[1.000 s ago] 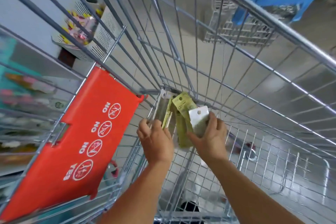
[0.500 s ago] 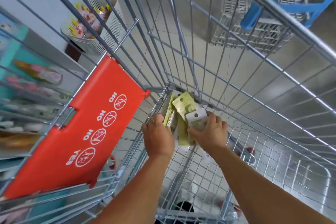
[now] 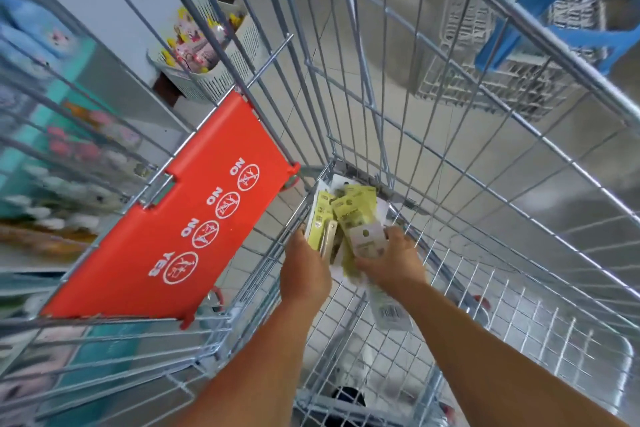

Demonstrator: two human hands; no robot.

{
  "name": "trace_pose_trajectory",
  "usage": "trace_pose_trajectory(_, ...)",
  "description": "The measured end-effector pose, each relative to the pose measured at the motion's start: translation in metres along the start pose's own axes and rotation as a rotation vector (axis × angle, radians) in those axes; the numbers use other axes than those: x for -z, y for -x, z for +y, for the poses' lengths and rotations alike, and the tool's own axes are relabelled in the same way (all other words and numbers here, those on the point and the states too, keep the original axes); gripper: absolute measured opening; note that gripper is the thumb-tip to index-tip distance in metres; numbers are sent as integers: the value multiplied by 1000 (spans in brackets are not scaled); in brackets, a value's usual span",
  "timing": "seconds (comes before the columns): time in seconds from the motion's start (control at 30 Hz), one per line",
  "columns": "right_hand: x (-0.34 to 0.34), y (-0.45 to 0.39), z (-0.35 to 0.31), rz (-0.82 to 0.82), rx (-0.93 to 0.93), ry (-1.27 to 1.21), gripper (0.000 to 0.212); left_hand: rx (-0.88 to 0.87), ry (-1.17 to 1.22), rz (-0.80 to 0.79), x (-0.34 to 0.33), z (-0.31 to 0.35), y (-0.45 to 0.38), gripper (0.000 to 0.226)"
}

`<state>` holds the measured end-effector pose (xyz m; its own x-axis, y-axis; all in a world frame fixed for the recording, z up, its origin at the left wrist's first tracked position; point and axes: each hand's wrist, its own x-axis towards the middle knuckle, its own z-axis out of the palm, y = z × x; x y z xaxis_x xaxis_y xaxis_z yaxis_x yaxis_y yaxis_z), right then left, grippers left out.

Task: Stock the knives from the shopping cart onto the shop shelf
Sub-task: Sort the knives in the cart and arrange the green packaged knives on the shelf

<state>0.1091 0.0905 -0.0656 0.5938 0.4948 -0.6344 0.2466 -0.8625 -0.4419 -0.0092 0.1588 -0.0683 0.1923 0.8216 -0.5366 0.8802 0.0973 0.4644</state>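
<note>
Both my hands reach down into the wire shopping cart [image 3: 450,156]. Several carded knife packs [image 3: 353,215], yellow-green and white, lie in a loose pile in the cart's far left corner. My left hand [image 3: 304,270] grips the left side of the pile, its fingers hidden behind the packs. My right hand [image 3: 391,263] pinches a white-topped pack [image 3: 367,239] on the right side. Another white pack with a barcode [image 3: 388,312] lies on the cart floor under my right wrist.
The red child-seat flap [image 3: 180,239] with NO/YES signs hangs on the cart's left. Shop shelves [image 3: 41,156] with blurred goods stand at left, a white basket of toys [image 3: 207,55] beyond. A blue frame [image 3: 540,7] over white baskets stands at top right.
The view has shifted, so the cart corner and pile sit lower. Both hands have kept their hold on the packs and closed in on the pile; the packs have barely moved.
</note>
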Motion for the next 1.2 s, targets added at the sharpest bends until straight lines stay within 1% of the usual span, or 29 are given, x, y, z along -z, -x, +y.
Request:
trace_pose_trajectory(0.1,-2,12,-2,43,6,-89,41,15,-43,37,10,0,13,43)
trace_pose_trajectory(0.17,1,24,-5,77,-4,-201,34,-1,-48,62,19,0,25,42)
trace_pose_trajectory(0.23,7,40,-10,119,-12,-275,32,-38,-40,78,29,1,41,42)
trace_pose_trajectory(0.37,22,81,-26,212,40,-316,24,-75,-13,123,58,19,67,36)
trace_pose_trajectory(0.43,34,107,-37,260,77,-366,22,-113,-46,130,77,37,83,37)
trace_pose_trajectory(0.5,49,137,-52,282,118,-402,23,-181,-108,152,100,51,106,36)
trace_pose_trajectory(0.57,67,166,-66,294,189,-394,21,-222,-52,195,128,61,136,38)
trace_pose_trajectory(0.67,98,214,-88,337,346,-393,15,-294,32,266,173,69,186,55)
trace_pose_trajectory(0.8,133,291,-121,370,574,-495,19,-383,187,378,232,70,250,60)
trace_pose_trajectory(0.9,148,336,-149,315,744,-544,25,-419,254,503,278,66,292,57)
trace_pose_trajectory(0.97,152,360,-173,254,847,-534,29,-401,280,612,307,62,312,56)
trace_pose_trajectory(1.07,147,394,-215,143,995,-537,31,-332,304,781,351,49,338,53)
trace_pose_trajectory(1.2,127,439,-270,-20,1206,-513,33,-215,357,1025,400,16,374,50)
